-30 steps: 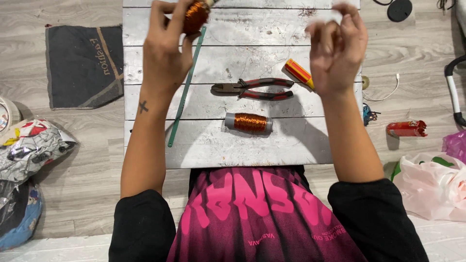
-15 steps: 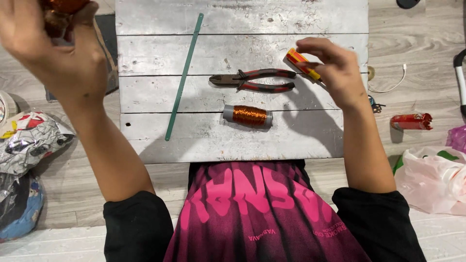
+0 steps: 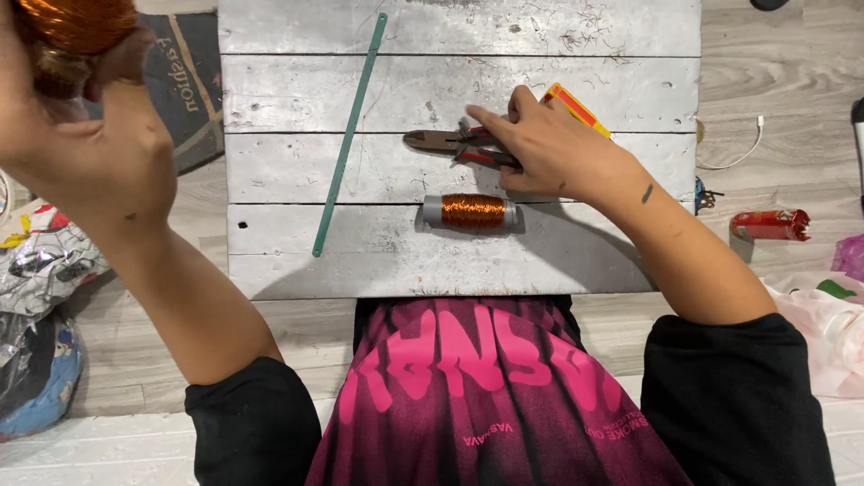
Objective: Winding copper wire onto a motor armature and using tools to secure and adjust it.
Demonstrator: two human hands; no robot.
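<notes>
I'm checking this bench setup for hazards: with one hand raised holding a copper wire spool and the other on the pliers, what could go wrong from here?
1. The right hand covers the pliers near the jaws, so a pinch is possible.
2. The second copper wire spool lies on its side beside that hand; a nudge might roll it off the wooden board.
3. The left hand holds its spool off the board; it could drop.

Black sleeves pushed above the elbows, dark shirt with large pink lettering, and small forearm marks.

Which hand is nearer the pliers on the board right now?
Right. The right hand rests on the pliers, fingers over the handles. The left hand is raised off the board's left side, holding a copper wire spool.
</notes>
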